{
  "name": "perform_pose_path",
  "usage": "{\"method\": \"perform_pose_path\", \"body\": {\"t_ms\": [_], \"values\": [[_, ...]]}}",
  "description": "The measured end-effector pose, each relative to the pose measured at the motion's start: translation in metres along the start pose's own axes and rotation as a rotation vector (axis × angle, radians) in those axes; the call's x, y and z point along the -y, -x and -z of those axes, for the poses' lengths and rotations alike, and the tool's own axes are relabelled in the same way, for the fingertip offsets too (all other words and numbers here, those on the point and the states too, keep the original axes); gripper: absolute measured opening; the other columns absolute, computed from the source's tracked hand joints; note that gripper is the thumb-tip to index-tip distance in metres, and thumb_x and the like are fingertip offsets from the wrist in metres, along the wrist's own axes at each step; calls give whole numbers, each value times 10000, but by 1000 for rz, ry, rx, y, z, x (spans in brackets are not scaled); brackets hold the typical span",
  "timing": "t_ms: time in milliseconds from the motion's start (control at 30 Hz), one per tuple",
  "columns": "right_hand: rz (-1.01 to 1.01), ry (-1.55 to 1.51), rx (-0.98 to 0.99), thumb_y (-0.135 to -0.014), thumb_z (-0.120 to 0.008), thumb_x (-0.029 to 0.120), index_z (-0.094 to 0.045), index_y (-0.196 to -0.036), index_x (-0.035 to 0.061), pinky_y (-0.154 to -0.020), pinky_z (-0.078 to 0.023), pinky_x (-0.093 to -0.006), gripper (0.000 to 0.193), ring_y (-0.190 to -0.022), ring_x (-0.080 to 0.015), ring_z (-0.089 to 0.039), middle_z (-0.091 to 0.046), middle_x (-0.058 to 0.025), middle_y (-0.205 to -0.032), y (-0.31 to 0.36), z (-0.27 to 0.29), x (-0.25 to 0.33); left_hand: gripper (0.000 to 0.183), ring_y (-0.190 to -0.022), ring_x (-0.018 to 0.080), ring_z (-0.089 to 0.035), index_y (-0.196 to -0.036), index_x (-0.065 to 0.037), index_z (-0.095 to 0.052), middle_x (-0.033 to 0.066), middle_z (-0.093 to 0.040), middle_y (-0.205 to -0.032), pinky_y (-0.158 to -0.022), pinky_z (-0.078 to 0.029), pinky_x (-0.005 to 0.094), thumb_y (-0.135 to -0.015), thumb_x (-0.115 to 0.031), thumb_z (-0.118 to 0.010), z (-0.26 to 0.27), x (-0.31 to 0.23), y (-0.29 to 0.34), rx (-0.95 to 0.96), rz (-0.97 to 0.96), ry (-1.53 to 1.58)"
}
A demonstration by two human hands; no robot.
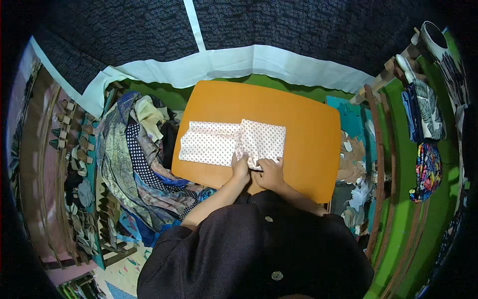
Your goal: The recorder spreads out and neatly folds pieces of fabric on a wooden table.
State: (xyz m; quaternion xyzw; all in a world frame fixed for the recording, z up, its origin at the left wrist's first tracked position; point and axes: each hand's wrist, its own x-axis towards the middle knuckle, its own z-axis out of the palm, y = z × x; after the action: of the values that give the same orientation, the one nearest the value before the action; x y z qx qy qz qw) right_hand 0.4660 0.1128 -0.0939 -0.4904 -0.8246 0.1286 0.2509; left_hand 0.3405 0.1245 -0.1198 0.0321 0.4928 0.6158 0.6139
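A white cloth with a small dark pattern lies on the orange table. Its right part is doubled over toward the middle, and a raised crease runs between the two halves. At the near end of that crease, my left hand pinches the fabric. My right hand is closed on the near edge of the folded right part, with its fingers curled over the cloth. The fingertips of both hands are partly hidden by the fabric.
Heaped patterned fabrics stand left of the table, beside a rack of small wooden pieces. On the right are cut scraps, wooden rails and a hanging colourful bag. A dark curtain with a white hem hangs behind.
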Motion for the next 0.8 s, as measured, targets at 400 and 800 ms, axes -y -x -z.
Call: {"method": "perform_pose_path", "body": {"t_ms": [400,800], "values": [[-470,77,-27,-736,-578,231,-411,-1147,40,-870,-341,-470,483,-992,-336,-533,-568,-186,-1002,-105,2,14,411,-1018,195,-532,-1235,19,-419,133,-544,-1126,-888,-426,312,-828,72,-417,21,-10,1,478,162,-110],[-613,-316,-122,-743,-545,145,-439,-1106,57,-679,-427,-436,388,-854,-370,-575,-584,-240,-934,-92,-10,-12,372,-1123,255,-484,-1261,-6,-358,162,-466,-1242,-962,-405,390,-962,-214,-283,51,-14,-48,291,346,328]]}}
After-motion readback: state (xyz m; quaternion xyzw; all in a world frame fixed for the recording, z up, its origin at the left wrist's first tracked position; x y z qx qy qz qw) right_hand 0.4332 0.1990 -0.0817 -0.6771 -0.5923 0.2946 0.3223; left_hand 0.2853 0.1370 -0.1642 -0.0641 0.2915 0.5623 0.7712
